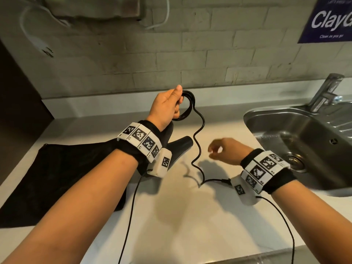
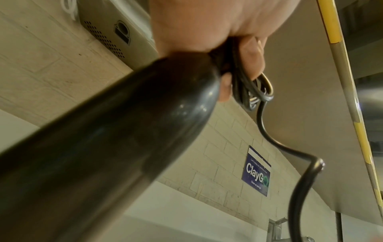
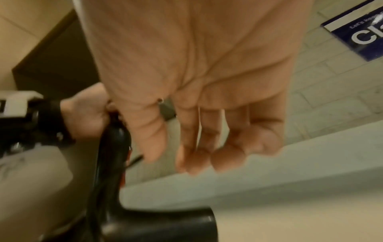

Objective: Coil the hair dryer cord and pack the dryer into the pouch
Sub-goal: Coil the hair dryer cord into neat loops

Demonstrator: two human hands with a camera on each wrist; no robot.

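Note:
My left hand (image 1: 167, 105) is raised above the counter. It grips the end of the black hair dryer's handle (image 2: 124, 131) together with several loops of coiled cord (image 1: 187, 105). The dryer hangs below that wrist, its nozzle (image 1: 187, 142) pointing right. In the left wrist view the fingers (image 2: 253, 57) curl round the loops (image 2: 248, 91). The loose cord (image 1: 198, 149) snakes down to the counter and ends in the plug (image 1: 226, 181). My right hand (image 1: 219, 149) hovers right of the cord, fingers (image 3: 192, 157) relaxed, holding nothing. The black pouch (image 1: 57, 178) lies flat at the left.
A steel sink (image 1: 285, 130) with a faucet (image 1: 327, 90) is set into the white counter (image 1: 181, 216) at the right. A brick wall with a blue poster (image 1: 331, 20) stands behind. Thin cables trail from both wrist cameras toward the counter's front edge.

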